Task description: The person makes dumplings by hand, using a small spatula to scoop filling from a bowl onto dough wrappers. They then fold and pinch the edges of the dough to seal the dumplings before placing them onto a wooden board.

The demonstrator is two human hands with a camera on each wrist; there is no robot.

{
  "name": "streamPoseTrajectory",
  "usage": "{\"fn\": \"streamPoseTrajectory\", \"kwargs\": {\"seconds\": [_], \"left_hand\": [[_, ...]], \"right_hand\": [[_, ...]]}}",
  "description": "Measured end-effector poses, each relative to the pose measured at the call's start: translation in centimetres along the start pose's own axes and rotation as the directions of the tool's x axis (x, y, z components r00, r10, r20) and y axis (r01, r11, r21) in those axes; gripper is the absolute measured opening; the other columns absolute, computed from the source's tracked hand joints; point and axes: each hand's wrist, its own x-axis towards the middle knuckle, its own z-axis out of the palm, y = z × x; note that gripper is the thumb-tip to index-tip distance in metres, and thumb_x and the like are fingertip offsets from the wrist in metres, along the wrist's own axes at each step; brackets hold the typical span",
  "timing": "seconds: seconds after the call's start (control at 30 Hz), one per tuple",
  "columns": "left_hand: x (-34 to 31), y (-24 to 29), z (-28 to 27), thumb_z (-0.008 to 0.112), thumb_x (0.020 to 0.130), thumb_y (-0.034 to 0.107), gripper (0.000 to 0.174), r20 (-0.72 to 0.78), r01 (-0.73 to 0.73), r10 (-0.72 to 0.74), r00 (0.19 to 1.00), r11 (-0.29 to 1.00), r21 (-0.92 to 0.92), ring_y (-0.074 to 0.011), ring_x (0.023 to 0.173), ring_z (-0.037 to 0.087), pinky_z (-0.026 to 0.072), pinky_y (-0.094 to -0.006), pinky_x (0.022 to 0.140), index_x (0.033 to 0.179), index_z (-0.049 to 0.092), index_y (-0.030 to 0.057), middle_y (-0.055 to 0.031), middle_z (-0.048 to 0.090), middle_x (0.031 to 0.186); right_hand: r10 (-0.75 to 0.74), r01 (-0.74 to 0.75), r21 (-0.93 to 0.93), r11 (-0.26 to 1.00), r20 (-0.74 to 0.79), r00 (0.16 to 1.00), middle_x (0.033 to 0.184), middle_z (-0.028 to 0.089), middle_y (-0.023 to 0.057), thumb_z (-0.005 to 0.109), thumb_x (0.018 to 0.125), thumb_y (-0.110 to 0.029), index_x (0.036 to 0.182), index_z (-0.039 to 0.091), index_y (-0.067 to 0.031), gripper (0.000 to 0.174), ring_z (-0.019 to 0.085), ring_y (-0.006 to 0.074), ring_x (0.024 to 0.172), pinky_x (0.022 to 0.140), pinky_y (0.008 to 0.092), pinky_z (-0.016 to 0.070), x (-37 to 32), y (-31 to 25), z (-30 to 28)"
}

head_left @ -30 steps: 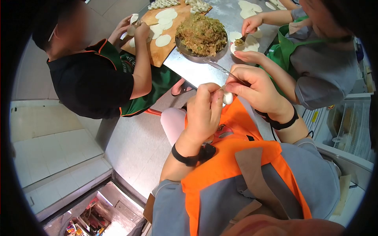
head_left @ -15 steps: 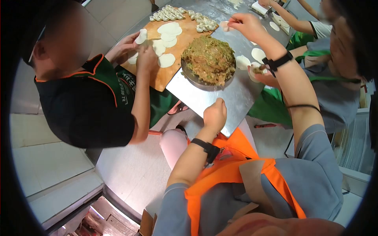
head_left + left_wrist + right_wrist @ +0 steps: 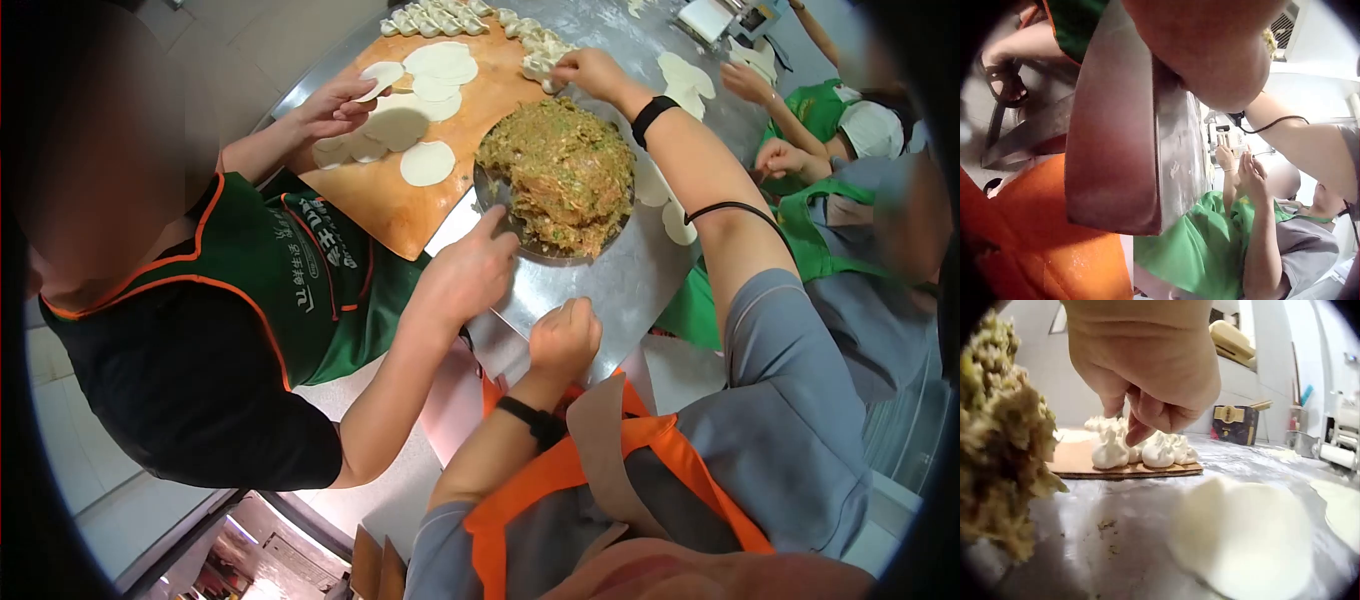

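At the far corner of the wooden board, my right hand (image 3: 592,76) reaches down with bent fingers. In the right wrist view its fingertips (image 3: 1138,434) pinch at the top of a white pleated dumpling (image 3: 1134,450), among other dumplings (image 3: 1159,450) at the board's edge. My left hand (image 3: 566,338) is curled into a fist by the near corner of the metal table, with nothing showing in it. Between my hands stands a round metal pan (image 3: 580,262) heaped with greenish-brown filling (image 3: 560,175).
The wooden board (image 3: 400,215) carries flat round wrappers (image 3: 428,163) and rows of dumplings (image 3: 435,18). At the left, a person in a dark green apron holds a wrapper (image 3: 381,80); their other hand (image 3: 480,265) reaches to the pan. More wrappers (image 3: 686,75) lie at right, beside people in green aprons.
My hands were together at a white dumpling; the right then reached out over the table and moved left to the board. My left stayed near the table edge. The left person's hand moved to the pan.
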Motion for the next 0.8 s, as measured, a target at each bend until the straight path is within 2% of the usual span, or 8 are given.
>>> {"fn": "streamPoseTrajectory", "kwargs": {"seconds": [0.1, 0.2, 0.43, 0.53, 0.6, 0.67, 0.77, 0.8], "left_hand": [[-0.3, -0.2, 0.9, 0.062, 0.075, 0.006, 0.012, -0.018, -0.016, 0.016, 1.0, 1.0, 0.009, -0.0282, 0.054, 0.057, 0.0478, -0.0389, 0.051, 0.074, 0.05, 0.0073, -0.0094, 0.055, 0.065], [-0.4, -0.4, 0.9, 0.063, 0.076, 0.007, 0.012, -0.024, -0.034, 0.034, 0.999, 0.999, -0.001, -0.0291, 0.055, 0.057, 0.0479, -0.04, 0.051, 0.076, 0.051, 0.0072, -0.0099, 0.056, 0.066], [-0.4, 0.6, 0.0, 0.061, 0.082, 0.009, 0.008, 0.062, 0.011, -0.012, 0.998, 1.0, 0.012, -0.0332, 0.064, 0.062, 0.0502, -0.0419, 0.06, 0.083, 0.055, 0.0045, -0.0134, 0.062, 0.072], [-0.8, 1.4, -0.4, 0.059, 0.084, 0.01, 0.007, 0.103, 0.139, -0.132, 0.986, 0.988, -0.063, -0.0347, 0.067, 0.063, 0.0502, -0.0411, 0.06, 0.087, 0.057, 0.0035, -0.0151, 0.064, 0.074], [-1.7, 2.0, -0.7, 0.058, 0.088, 0.012, 0.01, 0.172, 0.27, -0.24, 0.956, 0.946, -0.179, -0.0308, 0.069, 0.067, 0.0506, -0.0405, 0.061, 0.092, 0.061, 0.0037, -0.0154, 0.065, 0.074], [-2.4, 2.6, -1.4, 0.055, 0.091, 0.014, 0.012, 0.288, 0.416, -0.332, 0.898, 0.854, -0.312, -0.0293, 0.068, 0.067, 0.0515, -0.0409, 0.061, 0.093, 0.062, 0.0032, -0.0146, 0.066, 0.074], [-2.7, 3.2, -1.8, 0.048, 0.1, 0.025, 0.029, 0.65, 0.77, -0.416, 0.637, 0.29, -0.569, -0.03, 0.079, 0.068, 0.055, -0.0396, 0.07, 0.107, 0.058, -0.0011, -0.0175, 0.067, 0.089], [-2.5, 3.7, -2.1, 0.044, 0.101, 0.029, 0.035, 0.688, 0.773, -0.415, 0.595, 0.061, -0.632, -0.0318, 0.085, 0.067, 0.0549, -0.0394, 0.074, 0.111, 0.055, -0.0028, -0.0195, 0.065, 0.096]], "right_hand": [[0.168, -0.184, -0.158, 0.97, -0.11, 0.98, 0.08, 0.069, 0.019, 0.07, 0.079, -0.031, 0.091, 0.072, -0.0018, 0.032, 0.067, 0.0354, 0.076, 0.068, 0.043, 0.0511, -3.0, 3.4, -1.9], [0.442, -0.374, -0.353, 0.858, 0.132, 0.887, 0.08, 0.069, 0.0218, 0.072, 0.075, -0.034, 0.086, 0.07, 0.0018, 0.038, 0.068, 0.0367, 0.078, 0.069, 0.0434, 0.0518, -9.8, 4.7, -3.0], [0.475, -0.472, 0.121, 0.874, -0.001, 0.88, 0.067, 0.064, 0.0169, 0.072, 0.073, -0.027, 0.077, 0.065, 0.004, 0.032, 0.063, 0.0256, 0.065, 0.064, 0.0387, 0.0487, -24.7, 2.6, -1.0], [0.508, -0.511, 0.191, 0.838, 0.068, 0.858, 0.079, 0.066, 0.0234, 0.067, 0.076, -0.022, 0.084, 0.068, 0.0036, 0.027, 0.065, 0.0354, 0.078, 0.072, 0.0424, 0.0491, -27.3, 0.5, -1.6], [0.516, -0.464, 0.36, 0.809, -0.058, 0.855, 0.073, 0.064, 0.0207, 0.065, 0.077, -0.02, 0.081, 0.064, 0.0016, 0.022, 0.063, 0.0324, 0.07, 0.068, 0.0409, 0.0479, -28.9, -0.9, -1.5], [0.501, -0.398, 0.426, 0.813, -0.161, 0.85, 0.071, 0.062, 0.0195, 0.065, 0.078, -0.019, 0.082, 0.062, -0.0003, 0.02, 0.062, 0.0307, 0.068, 0.066, 0.0398, 0.0476, -30.1, -2.4, -1.9], [0.345, -0.196, 0.399, 0.896, -0.345, 0.873, 0.069, 0.06, 0.0176, 0.065, 0.082, -0.018, 0.085, 0.059, -0.0031, 0.016, 0.06, 0.0301, 0.065, 0.064, 0.0387, 0.047, -32.0, -6.4, -2.4], [0.335, -0.211, 0.421, 0.882, -0.245, 0.91, 0.071, 0.06, 0.0174, 0.065, 0.083, -0.018, 0.086, 0.059, -0.0037, 0.015, 0.06, 0.0304, 0.067, 0.064, 0.0386, 0.0471, -32.9, -8.8, -3.0]]}}
